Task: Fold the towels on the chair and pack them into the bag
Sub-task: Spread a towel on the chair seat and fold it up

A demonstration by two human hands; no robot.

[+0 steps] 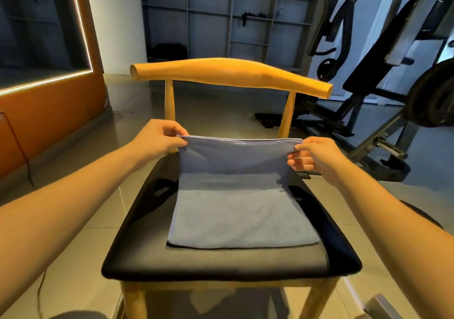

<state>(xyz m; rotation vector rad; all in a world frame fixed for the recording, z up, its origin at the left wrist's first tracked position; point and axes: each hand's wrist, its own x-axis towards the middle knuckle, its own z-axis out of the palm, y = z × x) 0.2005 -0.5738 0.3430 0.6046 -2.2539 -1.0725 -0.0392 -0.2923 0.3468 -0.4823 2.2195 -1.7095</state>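
- while the near half of the blue towel (pixel 242 220) lies flat on the black seat of the chair (pixel 221 264), we lift its far half upright.
- our left hand (pixel 159 137) pinches the top left corner of the stitched edge.
- our right hand (pixel 312 156) pinches the top right corner.
- behind the wooden backrest we see grey shelves (pixel 221 16), and gym equipment (pixel 383 73) at the right.

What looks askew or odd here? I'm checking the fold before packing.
Nothing stands out. The blue towel lies square on the chair seat, its far edge lifted evenly by the left hand and right hand.
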